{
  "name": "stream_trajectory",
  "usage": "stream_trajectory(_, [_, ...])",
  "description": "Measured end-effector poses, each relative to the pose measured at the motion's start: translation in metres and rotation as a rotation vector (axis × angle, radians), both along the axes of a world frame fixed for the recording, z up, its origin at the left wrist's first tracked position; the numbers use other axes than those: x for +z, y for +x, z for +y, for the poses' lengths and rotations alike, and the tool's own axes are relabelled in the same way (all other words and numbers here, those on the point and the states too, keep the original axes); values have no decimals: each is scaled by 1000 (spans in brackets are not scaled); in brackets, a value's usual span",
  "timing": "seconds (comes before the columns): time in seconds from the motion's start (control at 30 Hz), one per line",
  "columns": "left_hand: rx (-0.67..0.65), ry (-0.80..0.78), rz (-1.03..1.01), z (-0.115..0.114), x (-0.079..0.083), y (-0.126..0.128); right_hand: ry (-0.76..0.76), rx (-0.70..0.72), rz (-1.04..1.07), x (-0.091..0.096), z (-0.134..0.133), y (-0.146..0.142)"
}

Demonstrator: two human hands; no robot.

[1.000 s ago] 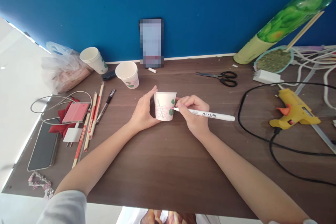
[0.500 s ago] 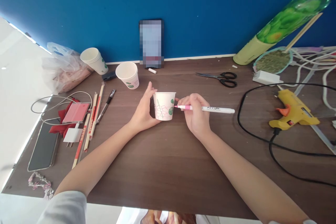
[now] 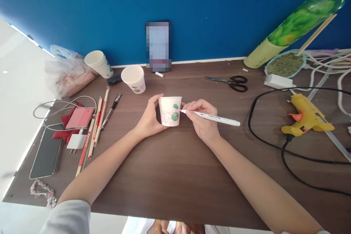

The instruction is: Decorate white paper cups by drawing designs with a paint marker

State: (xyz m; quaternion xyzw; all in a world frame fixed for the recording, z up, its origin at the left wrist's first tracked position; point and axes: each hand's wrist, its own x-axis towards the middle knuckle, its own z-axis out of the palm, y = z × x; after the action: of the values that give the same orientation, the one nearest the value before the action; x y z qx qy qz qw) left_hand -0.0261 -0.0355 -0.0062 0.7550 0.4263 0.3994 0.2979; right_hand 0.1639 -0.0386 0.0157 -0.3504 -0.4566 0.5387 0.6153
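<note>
A small white paper cup (image 3: pixel 170 111) with green leaf print and pink lines stands upright on the brown table (image 3: pixel 170 168). My left hand (image 3: pixel 149 119) wraps round its left side and back. My right hand (image 3: pixel 202 119) pinches a white marker (image 3: pixel 216 118) with a pink tip, and the tip touches the cup's right side.
Two more paper cups (image 3: pixel 134 78) (image 3: pixel 98 62) stand at the back left beside a plastic bag (image 3: pixel 67 75). Pens, sticks and a phone (image 3: pixel 46 151) lie at the left. Scissors (image 3: pixel 230 81), a yellow glue gun (image 3: pixel 306 115) and its black cable (image 3: pixel 276 142) are at the right. A phone (image 3: pixel 158 45) leans on the blue wall.
The cup has been turned in my left hand, so a green leaf now faces me. The marker tip lifted off half a second ago and is back against the cup.
</note>
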Motion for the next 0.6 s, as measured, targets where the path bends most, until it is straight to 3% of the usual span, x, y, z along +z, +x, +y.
stream_trajectory(0.23, [9, 15, -7, 0, 1, 0, 84, 37, -79, 3, -3, -2])
stream_trajectory(0.6, [8, 47, 15, 0, -2, 0, 84, 15, -150, 1, -5, -2])
